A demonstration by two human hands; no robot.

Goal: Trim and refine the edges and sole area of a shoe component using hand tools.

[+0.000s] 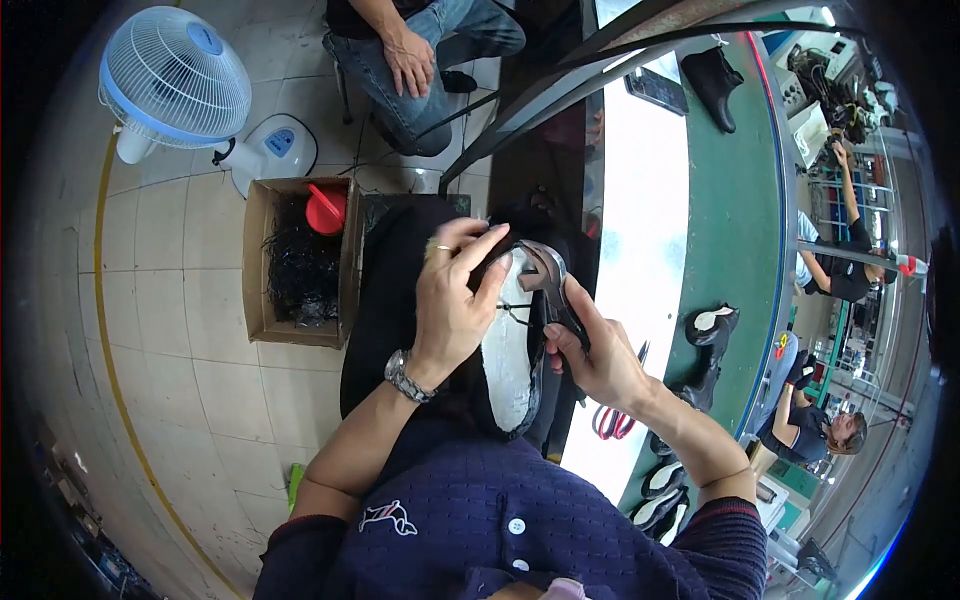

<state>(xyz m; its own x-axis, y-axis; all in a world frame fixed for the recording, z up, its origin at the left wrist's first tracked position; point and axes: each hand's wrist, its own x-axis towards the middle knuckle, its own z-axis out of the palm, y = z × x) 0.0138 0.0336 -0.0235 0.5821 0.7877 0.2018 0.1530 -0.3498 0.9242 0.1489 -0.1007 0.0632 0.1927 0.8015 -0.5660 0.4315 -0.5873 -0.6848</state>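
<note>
The left hand [455, 300] clasps the toe end of a black shoe [512, 345] turned sole-up on the lap, fingers curled over its white insole. Just right of it, the right hand [590, 355] is clenched round the handles of metal pliers [545, 285], whose tip bites the shoe's edge beyond the fingertips. A good pull here probably wants the left hand to brace firmly while the pliers draw the upper evenly over the rim. Right of the right hand runs a white-and-green workbench [730, 220] with red scissors [612, 420] and more shoes; left of the left hand, a cardboard box [258, 300] and a fan [175, 80] stand on a tiled floor
</note>
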